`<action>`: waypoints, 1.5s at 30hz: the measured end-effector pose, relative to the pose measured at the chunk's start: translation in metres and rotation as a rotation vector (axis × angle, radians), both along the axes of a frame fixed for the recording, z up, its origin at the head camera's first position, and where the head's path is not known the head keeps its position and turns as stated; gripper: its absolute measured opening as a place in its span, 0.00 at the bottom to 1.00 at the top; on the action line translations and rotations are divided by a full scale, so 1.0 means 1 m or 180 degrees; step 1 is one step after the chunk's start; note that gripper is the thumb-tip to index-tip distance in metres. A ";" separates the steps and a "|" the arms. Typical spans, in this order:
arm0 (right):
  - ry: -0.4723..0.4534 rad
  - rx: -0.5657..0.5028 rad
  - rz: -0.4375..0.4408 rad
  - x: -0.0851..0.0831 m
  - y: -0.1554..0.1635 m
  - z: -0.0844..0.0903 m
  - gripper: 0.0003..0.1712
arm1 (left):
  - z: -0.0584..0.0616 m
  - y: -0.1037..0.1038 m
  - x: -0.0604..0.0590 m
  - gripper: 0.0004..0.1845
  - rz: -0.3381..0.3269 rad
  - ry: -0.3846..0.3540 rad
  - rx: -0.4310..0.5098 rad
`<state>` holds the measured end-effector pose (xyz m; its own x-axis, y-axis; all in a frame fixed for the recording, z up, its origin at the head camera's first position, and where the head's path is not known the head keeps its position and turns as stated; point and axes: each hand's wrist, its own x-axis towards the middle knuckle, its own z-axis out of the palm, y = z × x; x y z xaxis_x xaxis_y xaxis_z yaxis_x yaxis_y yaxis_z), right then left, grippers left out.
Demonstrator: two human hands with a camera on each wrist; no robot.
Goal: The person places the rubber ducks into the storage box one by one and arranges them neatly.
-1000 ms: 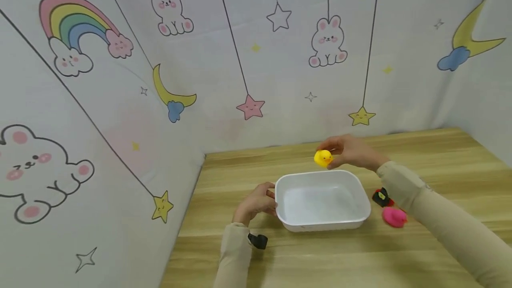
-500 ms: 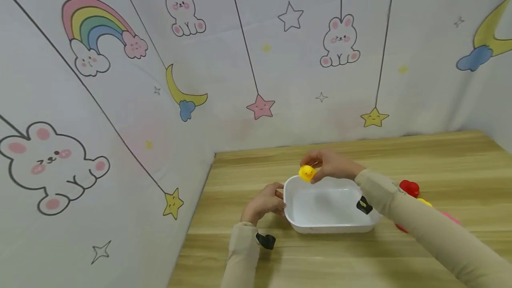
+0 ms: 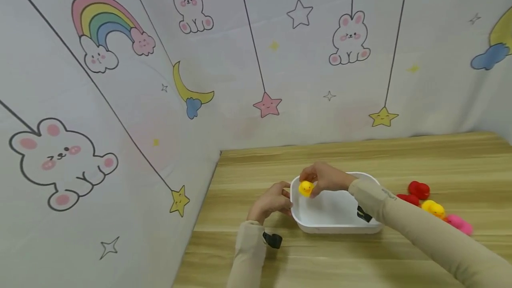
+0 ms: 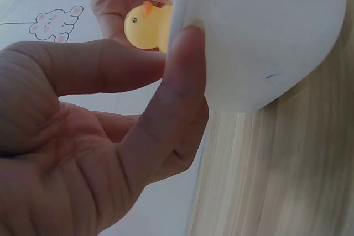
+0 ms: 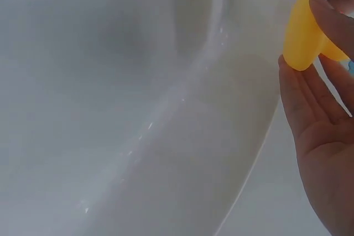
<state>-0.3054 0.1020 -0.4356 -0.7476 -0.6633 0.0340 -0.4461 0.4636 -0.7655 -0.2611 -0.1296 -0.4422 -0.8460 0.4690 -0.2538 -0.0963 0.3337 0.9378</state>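
on wood table (image 3: 320, 257), right hand (image 3: 326, 177) pinches yellow duck (image 3: 306, 188) over tub (image 3: 336, 226).

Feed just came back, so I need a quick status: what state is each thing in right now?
Right hand: pinching the yellow duck over the tub's left end.
Left hand: gripping the tub's left rim.
White tub: upright on the table, no ducks inside.
Ducks right of the tub: loose on the table.

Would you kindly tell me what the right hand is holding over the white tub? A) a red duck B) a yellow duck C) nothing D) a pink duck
B: the right hand pinches a yellow duck just above the white tub.
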 end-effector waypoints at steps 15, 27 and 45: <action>0.0428 0.0686 -0.0011 -0.003 -0.001 -0.031 0.19 | 0.002 0.012 -0.001 0.35 -0.0025 -0.0020 0.0051; 0.0753 0.0999 0.0083 0.001 -0.005 -0.032 0.21 | 0.000 0.009 -0.004 0.35 -0.0011 -0.0013 0.0058; 0.0188 0.0290 -0.0348 0.014 0.028 0.010 0.40 | -0.003 0.002 -0.005 0.34 -0.0015 -0.0033 0.0058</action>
<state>-0.2916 0.1303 -0.4253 -0.8140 -0.5804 0.0235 -0.4323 0.5783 -0.6919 -0.2658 -0.1272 -0.4457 -0.8411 0.4775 -0.2540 -0.1046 0.3171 0.9426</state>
